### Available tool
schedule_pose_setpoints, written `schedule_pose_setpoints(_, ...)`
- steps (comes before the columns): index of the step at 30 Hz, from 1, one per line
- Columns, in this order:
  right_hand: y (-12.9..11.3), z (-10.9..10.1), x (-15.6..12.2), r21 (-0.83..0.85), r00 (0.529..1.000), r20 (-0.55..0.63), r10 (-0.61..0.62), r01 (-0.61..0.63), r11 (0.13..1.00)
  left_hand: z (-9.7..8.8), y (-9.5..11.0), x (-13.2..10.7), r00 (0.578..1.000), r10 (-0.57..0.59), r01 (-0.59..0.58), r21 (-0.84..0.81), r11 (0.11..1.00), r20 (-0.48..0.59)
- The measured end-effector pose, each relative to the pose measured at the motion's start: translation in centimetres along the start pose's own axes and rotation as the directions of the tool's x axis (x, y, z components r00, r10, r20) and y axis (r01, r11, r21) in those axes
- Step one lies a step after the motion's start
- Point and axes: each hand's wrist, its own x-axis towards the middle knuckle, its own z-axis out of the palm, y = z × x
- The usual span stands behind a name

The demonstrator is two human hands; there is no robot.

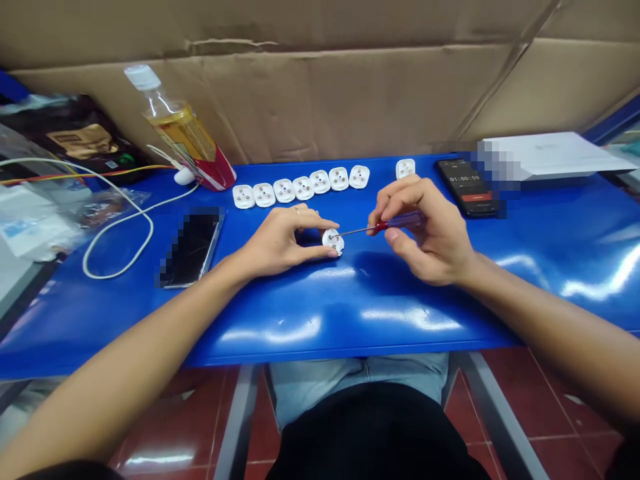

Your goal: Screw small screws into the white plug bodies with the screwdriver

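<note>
Between the thumb and fingers of my left hand (284, 243) is a small round white plug part (334, 245) with metal pieces on its face, held just over the blue table. My right hand (427, 230) grips a screwdriver (381, 226) with a red and clear handle. Its thin metal shaft points left, and the tip meets the face of the white part. Beyond my hands, several similar white square-edged pieces (304, 188) stand in a row, metal fittings facing up. One more white piece (405, 167) sits apart, just behind my right hand.
A dark phone (190, 248) lies left, near a white cable (120, 217) and a tilted bottle (183, 133). At the right are a phone showing a timer (467, 189) and a white box (550, 157). Cardboard (320, 100) lines the back of the blue table (300, 300).
</note>
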Motion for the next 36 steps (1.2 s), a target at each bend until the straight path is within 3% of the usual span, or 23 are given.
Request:
schedule_pose_setpoints(3, 0.0, -0.1, 0.1, -0.061, 0.998, 0.062, -0.026, 0.030, 0.998, 0.0, -0.3, 0.0, 1.000, -0.026, 0.026, 0.001, 1.000, -0.017)
schedule_pose_setpoints(9, -0.1, -0.4, 0.1, -0.259, 0.995, 0.044, 0.089, -0.075, 0.963, -0.1, -0.4, 0.0, 0.999, -0.044, 0.044, -0.003, 0.999, -0.031)
schedule_pose_setpoints(12, -0.1, -0.7, 0.2, -0.223, 0.996, 0.060, 0.059, -0.044, 0.974, -0.1, -0.4, 0.0, 0.999, -0.046, 0.045, -0.011, 0.999, -0.029)
schedule_pose_setpoints(18, 0.3, -0.6, 0.3, -0.336, 0.999, -0.041, 0.010, -0.024, 0.942, -0.2, -0.2, 0.0, 0.998, -0.067, 0.067, -0.001, 0.998, -0.022)
schedule_pose_setpoints(30, 0.7, -0.4, 0.5, -0.093, 0.990, -0.059, 0.127, -0.132, 0.987, -0.1, 0.5, 0.0, 0.998, -0.069, 0.069, 0.010, 0.998, -0.013)
schedule_pose_setpoints(34, 0.7, -0.2, 0.5, -0.089, 0.984, -0.108, 0.143, -0.152, 0.984, -0.2, 0.7, 0.0, 0.996, -0.089, 0.089, 0.010, 0.996, -0.017)
schedule_pose_setpoints(36, 0.8, -0.2, 0.4, -0.065, 0.988, -0.071, 0.140, -0.145, 0.987, -0.2, 0.7, 0.0, 0.995, -0.096, 0.097, 0.011, 0.995, -0.018)
